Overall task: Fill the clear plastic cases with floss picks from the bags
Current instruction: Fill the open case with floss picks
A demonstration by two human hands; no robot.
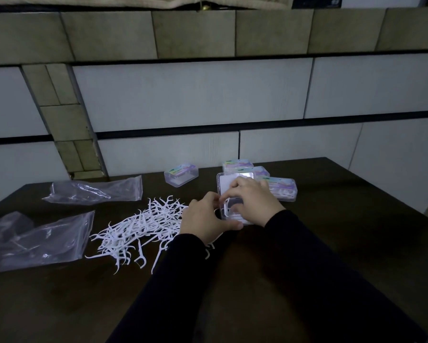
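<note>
Gripping the open case [232, 214], the left hand [203, 222] steadies it; picks pinched by the right hand [252, 201] may be spilled by tilting.

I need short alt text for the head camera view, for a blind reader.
Both hands, left hand and right hand, work at an open clear plastic case on a dark table, beside a pile of white floss picks.

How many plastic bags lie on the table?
2: one bag at the far left of the table, the other bag nearer, left of the floss picks.
</note>
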